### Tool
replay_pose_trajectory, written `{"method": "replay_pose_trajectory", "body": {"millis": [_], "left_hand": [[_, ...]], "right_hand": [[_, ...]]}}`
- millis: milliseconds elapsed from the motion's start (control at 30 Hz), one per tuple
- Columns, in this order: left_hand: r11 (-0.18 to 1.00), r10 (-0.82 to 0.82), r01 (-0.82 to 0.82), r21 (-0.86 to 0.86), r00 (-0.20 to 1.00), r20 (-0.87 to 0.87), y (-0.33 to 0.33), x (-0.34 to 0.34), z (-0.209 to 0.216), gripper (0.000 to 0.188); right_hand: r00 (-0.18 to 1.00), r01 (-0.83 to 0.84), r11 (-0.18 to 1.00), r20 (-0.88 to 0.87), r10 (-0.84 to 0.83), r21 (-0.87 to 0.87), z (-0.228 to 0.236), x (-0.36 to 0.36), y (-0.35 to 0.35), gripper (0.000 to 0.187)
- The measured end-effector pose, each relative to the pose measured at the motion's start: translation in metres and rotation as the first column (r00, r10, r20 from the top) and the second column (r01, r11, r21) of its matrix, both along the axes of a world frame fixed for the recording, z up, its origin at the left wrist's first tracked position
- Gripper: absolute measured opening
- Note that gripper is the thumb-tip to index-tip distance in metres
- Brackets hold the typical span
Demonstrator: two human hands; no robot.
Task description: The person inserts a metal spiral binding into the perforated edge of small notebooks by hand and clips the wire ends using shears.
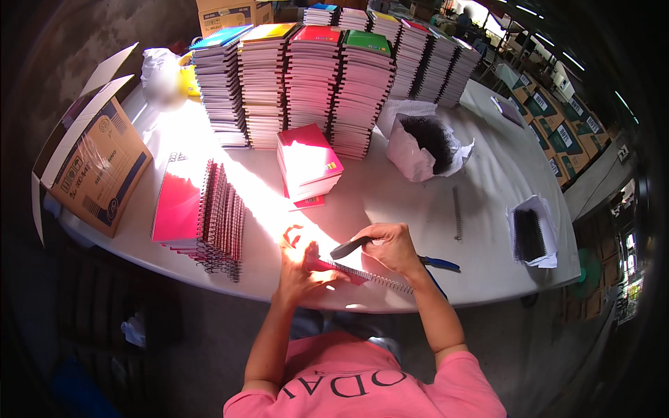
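Note:
My left hand [298,270] is closed around a red-covered notebook [320,265] held on edge near the table's front. A dark wire spiral [385,281] runs along the notebook's edge and sticks out well past it to the right. In my right hand [391,248] is a dark, slightly curved tool [347,249]; its tip is at the spiral where it meets the notebook, and I cannot tell its exact kind. Beside my right wrist lies a blue-handled hand tool [440,264], partly hidden by the arm. Bright sunlight washes out parts of the left fingers.
Red spiral notebooks [178,209] are piled at the left by an open cardboard box [104,164]. Ahead is a stack of red notebooks [310,157], backed by tall notebook stacks [313,83]. Spirals fill two paper wrappings [411,157] [547,230]; one loose spiral [457,212] lies right.

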State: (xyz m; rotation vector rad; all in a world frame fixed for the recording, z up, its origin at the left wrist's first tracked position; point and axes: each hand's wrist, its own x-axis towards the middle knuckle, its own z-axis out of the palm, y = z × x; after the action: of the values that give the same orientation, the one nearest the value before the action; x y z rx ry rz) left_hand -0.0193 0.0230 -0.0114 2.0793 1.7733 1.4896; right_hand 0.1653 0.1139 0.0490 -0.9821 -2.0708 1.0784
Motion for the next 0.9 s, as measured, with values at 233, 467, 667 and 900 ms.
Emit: {"method": "replay_pose_trajectory", "body": {"millis": [233,467,667,900], "left_hand": [[0.991,0.038,0.007,-0.137,0.945,0.323,0.001,0.002,0.004,0.073],[0.995,-0.060,0.078,-0.056,0.961,0.269,0.004,0.003,0.011,0.056],[0.978,-0.083,0.112,-0.178,0.983,0.164,-0.003,-0.001,0.007,0.040],[0.935,-0.030,0.115,-0.335,0.968,0.249,0.001,-0.005,-0.009,0.042]], "right_hand": [[0.998,-0.029,1.000,-0.052,0.029,0.008,0.006,-0.016,0.001,0.023],[0.990,-0.116,0.993,-0.077,0.117,0.020,0.008,-0.027,-0.002,0.025],[0.994,-0.107,0.994,-0.013,0.106,-0.015,0.005,-0.037,-0.006,0.024],[0.998,-0.068,0.995,-0.015,0.068,-0.066,0.011,-0.046,-0.006,0.020]]}}
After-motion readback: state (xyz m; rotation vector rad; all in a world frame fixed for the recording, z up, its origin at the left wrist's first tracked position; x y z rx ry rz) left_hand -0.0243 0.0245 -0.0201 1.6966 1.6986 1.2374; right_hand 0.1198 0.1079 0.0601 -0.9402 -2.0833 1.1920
